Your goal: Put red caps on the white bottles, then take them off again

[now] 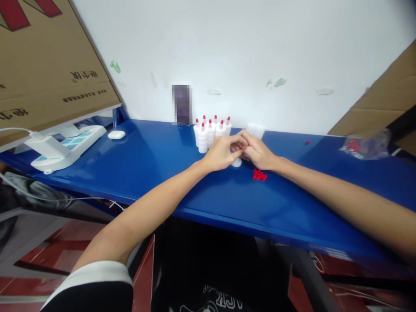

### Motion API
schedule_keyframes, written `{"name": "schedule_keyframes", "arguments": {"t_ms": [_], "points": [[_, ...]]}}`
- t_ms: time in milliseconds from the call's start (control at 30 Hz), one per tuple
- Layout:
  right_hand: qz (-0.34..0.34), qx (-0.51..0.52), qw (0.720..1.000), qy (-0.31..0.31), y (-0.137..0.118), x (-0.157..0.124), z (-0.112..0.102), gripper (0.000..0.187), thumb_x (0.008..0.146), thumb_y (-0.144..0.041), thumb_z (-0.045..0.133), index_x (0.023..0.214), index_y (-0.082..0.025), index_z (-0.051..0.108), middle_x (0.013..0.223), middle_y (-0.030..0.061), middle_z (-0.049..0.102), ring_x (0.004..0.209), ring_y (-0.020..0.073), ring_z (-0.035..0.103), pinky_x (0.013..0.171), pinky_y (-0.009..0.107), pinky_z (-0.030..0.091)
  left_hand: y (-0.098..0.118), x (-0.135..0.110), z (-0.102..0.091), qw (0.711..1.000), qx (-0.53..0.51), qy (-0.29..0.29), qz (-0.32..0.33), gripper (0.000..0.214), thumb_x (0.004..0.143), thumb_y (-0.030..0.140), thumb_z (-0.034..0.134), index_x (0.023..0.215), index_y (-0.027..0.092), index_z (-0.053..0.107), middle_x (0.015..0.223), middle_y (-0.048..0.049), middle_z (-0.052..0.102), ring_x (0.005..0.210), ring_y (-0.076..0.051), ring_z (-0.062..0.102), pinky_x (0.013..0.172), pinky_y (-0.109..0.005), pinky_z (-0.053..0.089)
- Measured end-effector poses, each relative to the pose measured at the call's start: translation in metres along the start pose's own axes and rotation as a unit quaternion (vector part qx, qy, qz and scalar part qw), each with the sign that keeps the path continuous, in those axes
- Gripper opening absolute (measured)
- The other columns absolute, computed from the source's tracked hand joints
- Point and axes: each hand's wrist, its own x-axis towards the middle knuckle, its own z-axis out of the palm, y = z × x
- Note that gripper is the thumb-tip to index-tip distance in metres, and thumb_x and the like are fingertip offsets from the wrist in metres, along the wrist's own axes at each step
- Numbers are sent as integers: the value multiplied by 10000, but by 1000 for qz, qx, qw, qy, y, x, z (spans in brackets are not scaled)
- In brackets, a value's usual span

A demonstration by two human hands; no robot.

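My left hand (222, 152) and my right hand (260, 152) meet above the middle of the blue table. The left fingers curl closed round a small white bottle (236, 163), whose lower end shows beneath them. My right hand is closed too, its fingertips against the left ones at the bottle's upper part; what they pinch is hidden. Just in front of the right hand lies a pile of small red caps (259, 175). Beyond the left hand stands a group of white bottles with red tips (203, 141). Several white bottles without red tips (256, 129) stand behind the right hand.
A white power strip (78, 141) with a plugged-in charger and a white earphone case (116, 134) lie at the left. One loose red cap (307, 142) and a clear plastic bag (367, 145) are at the right. A pixelated dark upright object (182, 105) stands by the wall.
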Motion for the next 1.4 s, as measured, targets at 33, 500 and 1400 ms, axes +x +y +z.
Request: {"name": "schedule_keyframes", "arguments": {"t_ms": [33,500,1400], "points": [[8,19,1000,-1,1,-1,0,142,884,-252,470,1025,-242,478,724,-29,546,575,153,478,541,312,387,1,0,-1,1000,-1,-3,0,144,862,83,615,932,142,726,861,-44,776,775,-127,730,772,-277,608],[83,106,991,18,11,0,-5,359,957,-620,493,1013,-268,455,587,-60,536,472,137,428,468,294,329,19,9,-33,998,43,37,-4,128,883,172,688,958,147,789,932,-60,802,815,-138,727,784,-270,587],[134,-49,987,77,-4,6,-2,58,791,-256,477,846,-254,497,515,-43,537,469,188,489,516,344,382,8,4,-17,995,96,26,-4,68,876,153,718,937,163,743,864,-28,716,712,-100,636,696,-252,541]]}}
